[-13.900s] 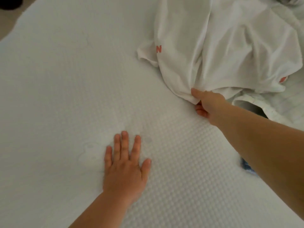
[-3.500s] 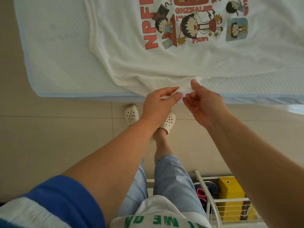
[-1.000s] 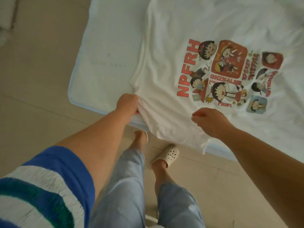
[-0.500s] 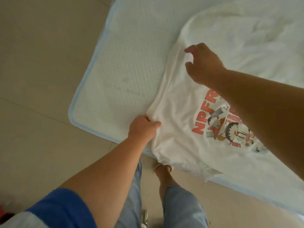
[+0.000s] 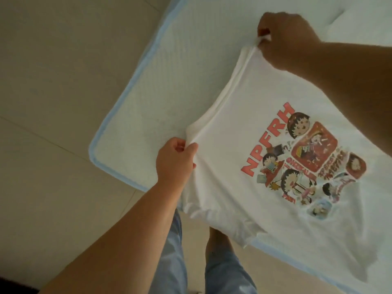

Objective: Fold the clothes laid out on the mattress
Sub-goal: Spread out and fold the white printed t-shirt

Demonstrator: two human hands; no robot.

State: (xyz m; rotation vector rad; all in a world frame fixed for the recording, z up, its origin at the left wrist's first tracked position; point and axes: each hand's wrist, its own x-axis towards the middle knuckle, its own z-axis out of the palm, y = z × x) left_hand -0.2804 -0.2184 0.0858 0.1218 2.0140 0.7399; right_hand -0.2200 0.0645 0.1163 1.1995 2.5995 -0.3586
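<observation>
Two hands at work: left hand (image 5: 176,160) and right hand (image 5: 284,37) pinch white t-shirt (image 5: 244,124) edge; shirt spread right of frame on blue-piped white mattress (image 5: 148,115); beige tiled floor (image 5: 53,81) left

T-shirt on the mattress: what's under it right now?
The white T-shirt lies on the mattress, its hem hanging past the edge. Left hand and right hand pinch one side. Anything beneath stays hidden.

The T-shirt (image 5: 244,145) is white, printed with red "NPFRH" lettering and cartoon figures in red, black and pale blue. The mattress (image 5: 161,85) is white with a dotted weave, edged in light blue. The floor (image 5: 53,81) is tiled in beige, and the trousers (image 5: 176,262) are light blue.
</observation>
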